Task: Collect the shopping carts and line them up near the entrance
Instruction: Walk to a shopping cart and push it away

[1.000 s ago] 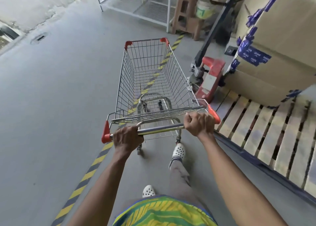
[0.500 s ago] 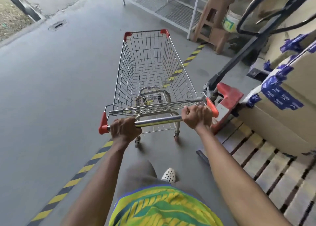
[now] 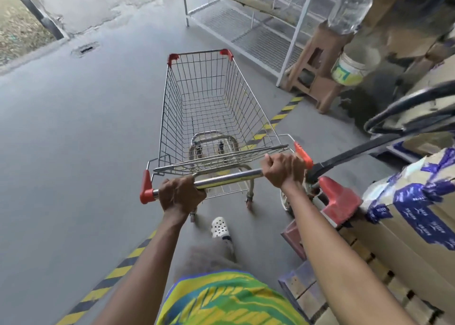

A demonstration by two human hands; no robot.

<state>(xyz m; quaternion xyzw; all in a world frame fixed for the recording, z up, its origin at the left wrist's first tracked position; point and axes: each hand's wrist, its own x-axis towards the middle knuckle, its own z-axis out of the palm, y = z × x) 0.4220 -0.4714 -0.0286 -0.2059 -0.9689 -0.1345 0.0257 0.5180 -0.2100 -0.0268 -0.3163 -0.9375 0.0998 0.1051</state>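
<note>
Silver wire shopping cart (image 3: 209, 108), red corner caps: empty, on grey floor (image 3: 73, 152).
Red pallet jack (image 3: 339, 199), black tiller: just beside the cart's right rear; drifting right risks a snag.
Left hand (image 3: 181, 194), right hand (image 3: 283, 171): fists wrapped firmly round chrome push bar (image 3: 229, 177).

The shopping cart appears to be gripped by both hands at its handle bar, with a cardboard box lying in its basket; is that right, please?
Not quite: the head view shows the shopping cart with nothing in its basket. The taped cardboard boxes stand outside it, to the right. The left hand and right hand do both grip the handle bar.
</note>
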